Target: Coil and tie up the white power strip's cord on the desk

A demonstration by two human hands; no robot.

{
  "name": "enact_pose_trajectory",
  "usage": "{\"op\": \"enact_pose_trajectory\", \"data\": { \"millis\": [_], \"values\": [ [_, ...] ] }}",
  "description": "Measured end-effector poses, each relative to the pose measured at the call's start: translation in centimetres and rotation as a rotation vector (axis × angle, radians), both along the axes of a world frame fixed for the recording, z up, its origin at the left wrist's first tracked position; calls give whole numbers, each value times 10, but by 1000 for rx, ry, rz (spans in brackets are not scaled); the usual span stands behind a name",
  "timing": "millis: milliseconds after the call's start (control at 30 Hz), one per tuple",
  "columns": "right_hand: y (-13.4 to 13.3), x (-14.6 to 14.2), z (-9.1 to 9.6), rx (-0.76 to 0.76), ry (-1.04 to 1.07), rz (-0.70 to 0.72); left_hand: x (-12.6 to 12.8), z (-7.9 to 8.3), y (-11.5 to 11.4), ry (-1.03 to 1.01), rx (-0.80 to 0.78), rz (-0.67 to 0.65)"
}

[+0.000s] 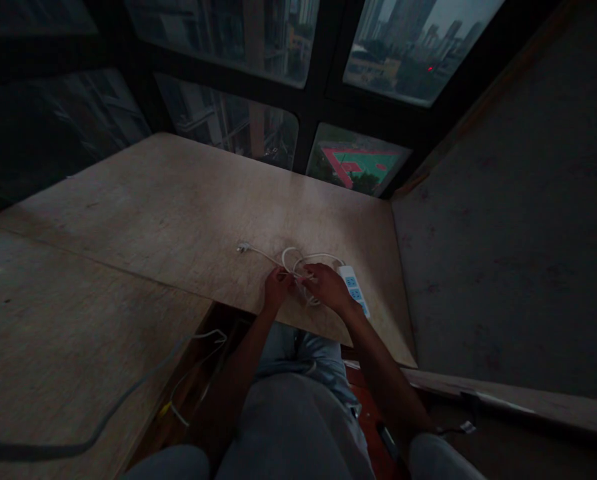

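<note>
A white power strip (354, 288) with blue sockets lies on a plywood board (188, 207) near its front right corner. Its white cable (312, 257) is looped in coils beside it, and the plug (243, 248) lies out to the left. My left hand (277, 287) is closed on the cable at the left of the coils. My right hand (328, 285) is closed over the coils, just left of the power strip.
A second plywood sheet (53, 347) lies at the left with a grey cable (103, 420) trailing over its edge. Dark window panes (288, 80) stand behind the boards. A grey wall (518, 220) rises at the right. My knees show at the bottom.
</note>
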State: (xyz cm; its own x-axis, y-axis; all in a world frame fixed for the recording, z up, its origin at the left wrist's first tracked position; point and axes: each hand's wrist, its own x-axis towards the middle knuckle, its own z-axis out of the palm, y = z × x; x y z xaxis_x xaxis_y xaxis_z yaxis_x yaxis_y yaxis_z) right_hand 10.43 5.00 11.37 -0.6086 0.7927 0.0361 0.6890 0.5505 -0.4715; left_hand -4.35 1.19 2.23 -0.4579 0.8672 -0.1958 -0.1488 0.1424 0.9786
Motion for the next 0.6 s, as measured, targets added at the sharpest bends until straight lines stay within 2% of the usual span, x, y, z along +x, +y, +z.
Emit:
{"op": "enact_pose_trajectory", "data": {
  "millis": [67,100,200,300,367,433,600],
  "values": [
    [9,-18,-2,-65,-232,1,-2,0,-1,-16,-2,-3],
    [13,-24,-4,-85,-277,2,-3,0,-1,-29,-9,-8],
    [24,-28,-6,-105,-283,18,-6,-2,-4,-72,-38,-19],
    [29,-19,-4,-91,-231,35,-8,-5,-8,-115,-58,-13],
    [30,-8,-2,-88,-90,29,-9,-6,-9,-138,-58,-5],
    [29,4,-1,-100,155,-25,-11,-5,-9,-152,-54,3],
    [27,35,-7,-208,705,-331,-19,-2,-5,-146,-44,52]
  ]
}}
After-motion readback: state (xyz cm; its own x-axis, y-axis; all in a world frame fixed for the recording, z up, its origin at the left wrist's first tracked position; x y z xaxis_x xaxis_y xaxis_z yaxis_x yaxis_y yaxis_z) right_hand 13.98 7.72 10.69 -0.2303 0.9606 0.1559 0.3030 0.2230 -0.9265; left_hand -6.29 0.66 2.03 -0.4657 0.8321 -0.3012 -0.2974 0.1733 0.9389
